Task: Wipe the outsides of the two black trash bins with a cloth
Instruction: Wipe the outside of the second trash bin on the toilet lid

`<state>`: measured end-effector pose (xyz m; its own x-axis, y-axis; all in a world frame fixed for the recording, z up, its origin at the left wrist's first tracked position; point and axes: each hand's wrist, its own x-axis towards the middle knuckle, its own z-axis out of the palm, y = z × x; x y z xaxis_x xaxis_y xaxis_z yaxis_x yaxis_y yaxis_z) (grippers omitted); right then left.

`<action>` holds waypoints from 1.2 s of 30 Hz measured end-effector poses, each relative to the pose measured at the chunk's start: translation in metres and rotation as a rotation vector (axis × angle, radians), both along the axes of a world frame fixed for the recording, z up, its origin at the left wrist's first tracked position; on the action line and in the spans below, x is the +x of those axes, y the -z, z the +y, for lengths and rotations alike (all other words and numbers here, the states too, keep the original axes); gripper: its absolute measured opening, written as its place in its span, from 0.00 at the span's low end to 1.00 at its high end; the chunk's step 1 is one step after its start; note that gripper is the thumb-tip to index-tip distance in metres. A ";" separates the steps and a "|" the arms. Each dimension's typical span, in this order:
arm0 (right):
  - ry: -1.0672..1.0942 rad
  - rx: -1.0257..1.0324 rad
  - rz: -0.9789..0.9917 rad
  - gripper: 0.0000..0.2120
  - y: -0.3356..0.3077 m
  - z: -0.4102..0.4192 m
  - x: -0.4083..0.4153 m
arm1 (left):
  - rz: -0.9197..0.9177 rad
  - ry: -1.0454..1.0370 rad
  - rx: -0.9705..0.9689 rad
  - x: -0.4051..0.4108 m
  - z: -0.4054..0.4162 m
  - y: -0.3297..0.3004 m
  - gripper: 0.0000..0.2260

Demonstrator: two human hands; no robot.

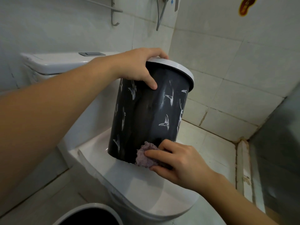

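My left hand (139, 67) covers part of the white rim of the black bin (146, 114); my fingers curl over the rim and are hidden inside. The bin's far side and its base are out of sight. My right hand (178, 161) hides most of the purple cloth (144, 155) and the bin wall behind it. Below the bin, the second bin (90, 215) is cut off by the bottom edge. Above the bin, a red wall ornament (246, 5) is cut off and blurred.
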<state>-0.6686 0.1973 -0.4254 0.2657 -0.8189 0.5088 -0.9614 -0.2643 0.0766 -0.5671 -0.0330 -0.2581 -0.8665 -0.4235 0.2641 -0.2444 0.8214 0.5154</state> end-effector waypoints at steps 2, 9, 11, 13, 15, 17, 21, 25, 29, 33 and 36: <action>0.001 0.008 0.013 0.13 -0.001 0.000 0.001 | 0.013 0.007 -0.007 0.002 -0.001 0.000 0.33; 0.043 -0.030 0.058 0.14 -0.012 -0.005 0.002 | 0.016 0.028 -0.004 0.004 0.002 0.001 0.34; 0.104 -0.087 0.036 0.15 -0.019 -0.007 0.000 | 0.012 0.028 -0.012 0.003 0.004 0.002 0.36; 0.161 -0.137 -0.002 0.15 -0.025 -0.009 -0.001 | 0.011 0.030 -0.028 0.001 0.005 0.002 0.37; 0.185 -0.149 -0.023 0.16 -0.028 -0.010 -0.001 | 0.006 0.031 -0.041 0.001 0.006 0.001 0.37; 0.171 -0.122 -0.003 0.16 -0.028 -0.010 0.001 | 0.004 0.035 -0.047 0.001 0.006 0.000 0.37; 0.033 0.025 0.105 0.14 -0.020 -0.005 0.004 | 0.000 0.028 -0.050 0.003 0.007 0.000 0.37; -0.019 0.031 0.150 0.14 -0.020 -0.005 -0.001 | -0.005 0.030 -0.044 0.006 0.008 0.000 0.37; 0.132 -0.167 0.072 0.15 -0.042 -0.015 -0.011 | 0.012 0.035 -0.045 0.006 0.009 0.001 0.39; 0.250 -0.279 -0.035 0.16 -0.054 -0.021 -0.017 | -0.003 0.034 -0.063 0.006 0.012 0.000 0.40; 0.148 -0.185 0.023 0.16 -0.045 -0.014 -0.017 | -0.003 0.031 -0.076 0.007 0.011 0.001 0.39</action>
<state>-0.6857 0.1833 -0.3809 0.1630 -0.7432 0.6490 -0.9860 -0.1000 0.1331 -0.5603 -0.0215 -0.2589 -0.8798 -0.3748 0.2923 -0.2191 0.8655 0.4505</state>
